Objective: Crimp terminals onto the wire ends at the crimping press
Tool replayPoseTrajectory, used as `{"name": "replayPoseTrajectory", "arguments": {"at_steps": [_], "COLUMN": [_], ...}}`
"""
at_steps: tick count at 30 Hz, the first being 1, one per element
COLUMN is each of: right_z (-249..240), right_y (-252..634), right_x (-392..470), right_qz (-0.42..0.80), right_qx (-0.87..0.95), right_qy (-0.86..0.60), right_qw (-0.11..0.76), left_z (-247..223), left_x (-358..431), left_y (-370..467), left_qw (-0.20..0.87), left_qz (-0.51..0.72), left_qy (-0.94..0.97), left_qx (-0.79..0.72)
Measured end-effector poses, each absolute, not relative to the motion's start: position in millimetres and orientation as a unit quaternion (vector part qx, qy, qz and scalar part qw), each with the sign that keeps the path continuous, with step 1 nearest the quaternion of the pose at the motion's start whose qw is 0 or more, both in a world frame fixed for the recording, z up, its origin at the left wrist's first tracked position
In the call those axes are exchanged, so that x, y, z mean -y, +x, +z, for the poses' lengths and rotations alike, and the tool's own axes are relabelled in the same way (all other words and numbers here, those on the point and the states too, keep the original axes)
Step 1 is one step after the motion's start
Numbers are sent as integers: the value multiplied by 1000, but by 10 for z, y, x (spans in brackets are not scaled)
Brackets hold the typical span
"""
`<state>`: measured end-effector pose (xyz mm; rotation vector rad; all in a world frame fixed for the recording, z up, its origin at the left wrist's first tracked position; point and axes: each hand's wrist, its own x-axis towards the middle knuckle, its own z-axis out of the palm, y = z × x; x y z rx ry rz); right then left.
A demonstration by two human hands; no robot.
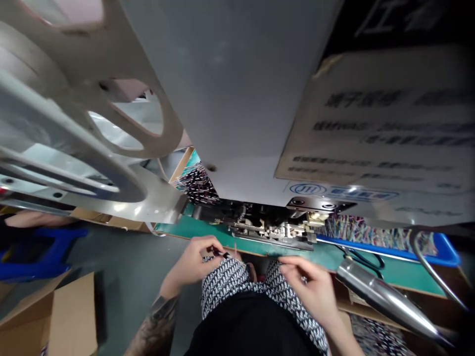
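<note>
My left hand (pixel 200 259) is above my lap, thumb and forefinger pinched on a small black piece (pixel 226 255). It looks like a thin wire's end, but the detail is too small to be sure. Across from it, my right hand (pixel 309 287) is closed, with thumb and fingertips together. Whatever those fingers hold, if anything, cannot be made out. Both hands are just in front of the green table edge (pixel 256 248), apart from each other. Beyond them is the metal crimping mechanism (pixel 274 232) under the large grey machine body (pixel 237 99); neither hand touches it.
Bundled wires (pixel 198 185) lie behind the machine at left. More wires fill a blue tray (pixel 445 249) at right, near a shiny metal tube (pixel 386 299). White reel guards (pixel 141 133) overhang the left. A cardboard box (pixel 74 311) and a blue stool (pixel 40 252) stand below.
</note>
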<state>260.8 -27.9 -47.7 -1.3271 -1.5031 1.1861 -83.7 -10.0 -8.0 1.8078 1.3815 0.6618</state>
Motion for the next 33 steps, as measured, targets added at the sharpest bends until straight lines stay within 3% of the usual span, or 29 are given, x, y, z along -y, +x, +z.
{"name": "replayPoseTrajectory", "arguments": {"at_steps": [2,4,8,24,33], "right_z": [-370,-288,-198,-73,35], "right_y": [2257,2052,2010,1928,1916], "right_x": [333,347,272,53,-42], "right_qz": [576,598,568,574,594], "right_qx": [569,529,468,380,381], "right_qy": [-463,-457,-505,-533,-510], "right_qw": [360,392,450,492,491], "left_z": [-62,-81,-116,-35,-72], "left_x": [179,238,273,80,98], "left_y": [-534,-271,29,295,348], "left_qw": [398,388,378,490,411], "left_qz": [260,273,305,375,394], "left_qy": [694,702,703,607,636], "left_qx": [-541,-532,-519,-501,-521]}}
